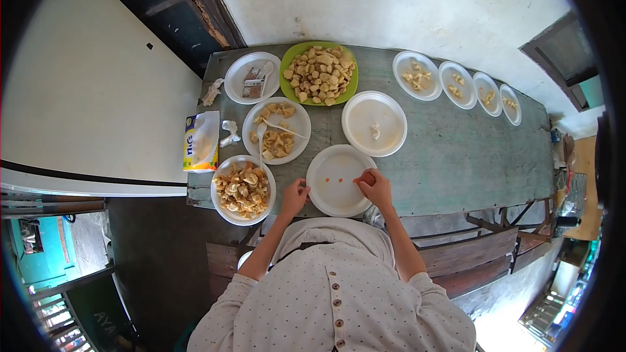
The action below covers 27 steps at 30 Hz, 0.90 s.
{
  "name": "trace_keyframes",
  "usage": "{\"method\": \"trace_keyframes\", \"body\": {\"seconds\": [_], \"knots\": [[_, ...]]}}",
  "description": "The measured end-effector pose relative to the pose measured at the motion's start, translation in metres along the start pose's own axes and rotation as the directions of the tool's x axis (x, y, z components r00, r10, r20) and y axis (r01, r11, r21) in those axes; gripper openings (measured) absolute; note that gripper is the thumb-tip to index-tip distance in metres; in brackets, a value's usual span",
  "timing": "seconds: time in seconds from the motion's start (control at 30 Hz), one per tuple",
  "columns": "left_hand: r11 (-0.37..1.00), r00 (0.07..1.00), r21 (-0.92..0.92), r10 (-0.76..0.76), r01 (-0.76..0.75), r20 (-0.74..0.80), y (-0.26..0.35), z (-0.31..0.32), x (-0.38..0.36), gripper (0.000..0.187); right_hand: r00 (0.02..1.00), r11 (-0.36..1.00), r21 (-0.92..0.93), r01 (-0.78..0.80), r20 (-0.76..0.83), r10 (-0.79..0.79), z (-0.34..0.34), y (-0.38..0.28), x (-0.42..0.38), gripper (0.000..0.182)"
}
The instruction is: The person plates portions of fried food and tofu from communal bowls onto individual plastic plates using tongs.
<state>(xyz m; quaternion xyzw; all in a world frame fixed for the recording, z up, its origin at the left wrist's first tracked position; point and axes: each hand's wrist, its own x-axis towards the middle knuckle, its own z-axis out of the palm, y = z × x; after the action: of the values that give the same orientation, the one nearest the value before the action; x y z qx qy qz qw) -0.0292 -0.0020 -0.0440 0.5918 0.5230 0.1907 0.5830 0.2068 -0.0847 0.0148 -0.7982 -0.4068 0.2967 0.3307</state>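
A white plate (339,202) lies at the table's front edge, just before my body, with a row of small orange pieces (340,180) on it. My left hand (296,196) is at the plate's left rim, fingers curled; what they hold, if anything, is too small to name. Over the right side of the plate, my right hand (375,187) has its fingers pinched together beside an orange piece at the row's right end. Behind this plate is another white plate (355,137) with a small pale piece (374,132) on it.
A green plate (287,85) of pale chunks stands at the back. On the left are a bowl of fried pieces (241,189), a plate with spoons (301,146), a plate with printed packets (235,91) and a tissue pack (201,141). Several plates (403,88) line the back right.
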Motion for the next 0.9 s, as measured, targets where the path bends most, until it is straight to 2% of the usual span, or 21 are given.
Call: {"method": "trace_keyframes", "body": {"seconds": [0.9], "knots": [[1.0, 1.0, 0.017, 0.014, -0.014, -0.012, -0.0019, 0.0011, 0.0003, 0.021, 1.0, 0.998, 0.056, 0.004, 0.006, -0.004, -0.0003, 0.0016, -0.0012, 0.029]]}}
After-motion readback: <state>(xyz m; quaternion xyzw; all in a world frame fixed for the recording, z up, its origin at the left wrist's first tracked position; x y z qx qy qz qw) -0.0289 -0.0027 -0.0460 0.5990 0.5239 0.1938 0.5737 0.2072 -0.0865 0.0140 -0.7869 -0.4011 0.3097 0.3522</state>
